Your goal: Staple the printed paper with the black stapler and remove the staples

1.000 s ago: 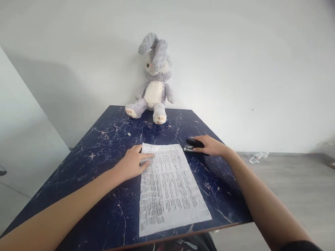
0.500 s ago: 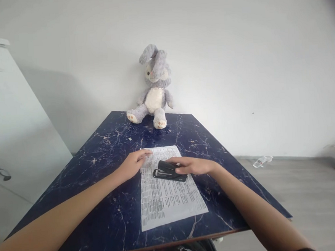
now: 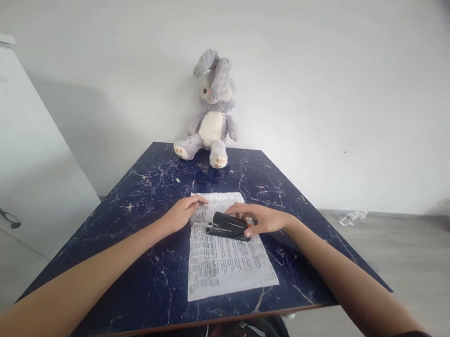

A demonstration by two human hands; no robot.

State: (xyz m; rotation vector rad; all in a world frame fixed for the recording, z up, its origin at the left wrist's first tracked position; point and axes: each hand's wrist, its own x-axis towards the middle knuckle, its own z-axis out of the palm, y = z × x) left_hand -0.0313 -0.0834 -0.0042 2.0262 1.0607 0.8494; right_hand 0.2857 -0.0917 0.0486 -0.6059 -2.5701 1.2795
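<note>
A black stapler (image 3: 229, 223) lies on a printed sheet of paper (image 3: 240, 275), with a metal staple tray (image 3: 202, 223) sticking out of its left end. My right hand (image 3: 261, 218) grips the stapler's right end, thumb on the near side and fingers on the far side; a bit of orange shows by the fingers. My left hand (image 3: 185, 211) rests at the paper's upper left edge, fingers stretched out over it and holding nothing. The protruding tray points toward this hand.
The dark blue marbled table (image 3: 140, 277) bears a grey plush rabbit (image 3: 214, 123) against the wall and a small white scrap (image 3: 177, 180). A white cabinet (image 3: 34, 151) stands on the left. A clear plastic item (image 3: 352, 217) lies on the floor at right.
The metal tray now juts out of the stapler's left end. My right hand's grip has shifted to the stapler's rear, with the thumb lower. The view has shifted slightly.
</note>
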